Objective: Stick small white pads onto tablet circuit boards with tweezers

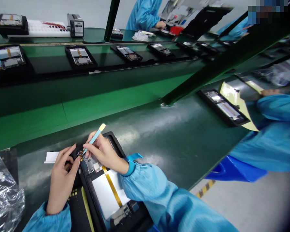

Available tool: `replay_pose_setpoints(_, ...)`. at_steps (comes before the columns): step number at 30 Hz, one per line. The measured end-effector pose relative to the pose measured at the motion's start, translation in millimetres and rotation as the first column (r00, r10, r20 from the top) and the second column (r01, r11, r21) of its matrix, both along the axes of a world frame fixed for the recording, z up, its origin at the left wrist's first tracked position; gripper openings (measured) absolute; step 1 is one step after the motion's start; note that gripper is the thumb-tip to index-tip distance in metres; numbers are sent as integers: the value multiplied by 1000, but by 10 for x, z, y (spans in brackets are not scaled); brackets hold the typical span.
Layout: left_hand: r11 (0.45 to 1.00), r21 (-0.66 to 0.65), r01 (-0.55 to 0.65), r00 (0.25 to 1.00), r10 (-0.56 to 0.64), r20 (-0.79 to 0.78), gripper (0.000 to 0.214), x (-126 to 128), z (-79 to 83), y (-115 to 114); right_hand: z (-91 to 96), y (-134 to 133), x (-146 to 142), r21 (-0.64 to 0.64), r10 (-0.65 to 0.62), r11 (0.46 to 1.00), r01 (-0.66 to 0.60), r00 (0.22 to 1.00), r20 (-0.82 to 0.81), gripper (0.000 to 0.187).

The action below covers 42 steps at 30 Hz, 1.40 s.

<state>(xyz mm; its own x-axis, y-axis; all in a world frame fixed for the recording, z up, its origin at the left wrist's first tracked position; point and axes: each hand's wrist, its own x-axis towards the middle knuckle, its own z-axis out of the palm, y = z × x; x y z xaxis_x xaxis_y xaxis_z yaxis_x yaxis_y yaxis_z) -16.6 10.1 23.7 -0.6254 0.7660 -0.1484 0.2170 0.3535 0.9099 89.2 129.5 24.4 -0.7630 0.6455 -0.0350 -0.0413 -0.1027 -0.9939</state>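
Observation:
An opened tablet (pixel 103 196) lies in a black tray (pixel 117 143) in front of me. It shows a circuit board, a white battery and a strip of amber tape. My right hand (pixel 105 154) pinches light-blue tweezers (pixel 95 138) with a yellow end, their tip down at the board's upper left corner. Beside that same corner is my left hand (pixel 64 175), its thumb and index finger apart and touching the tray's edge; some of its other fingers are curled and partly hidden.
Clear plastic wrapping (pixel 4 190) lies at the left, and a white slip (pixel 51 157) sits beyond my left hand. Several device trays line the black conveyor (pixel 48 61) ahead. A dark post (pixel 207 69) slants across the right. Co-workers in blue sleeves (pixel 270 138) are nearby.

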Motion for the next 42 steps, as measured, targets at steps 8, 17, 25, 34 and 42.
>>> replay_pose_setpoints(8, 1000, -8, -8, 1000, 8, 5, 42, 7, 8, -8, -47, 7, -3, 42, 20, 999, -20, 1000, 1, 26)
replay_pose_setpoints(17, 1000, -2, 7, 1000, -7, 19, 45, -9, -2, -22, -53, 15, 1, 96, 36, 995, -37, 999, 14, 26)
replay_pose_setpoints(25, 1000, 2, -7, 1000, 7, -3, 41, 7, 5, -3, -75, 12, 17, 115, 46, 992, -47, 999, 7, 23)
replay_pose_setpoints(34, 1000, 15, -4, 1000, 4, -19, 38, 23, -4, -1, -28, 1, -3, -14, -14, 1000, 14, 1000, -19, 28)
replay_pose_setpoints(42, 1000, 6, -5, 1000, 6, -24, 38, 24, -17, -4, -57, -11, 29, 133, 24, 991, -26, 1000, 15, 23)
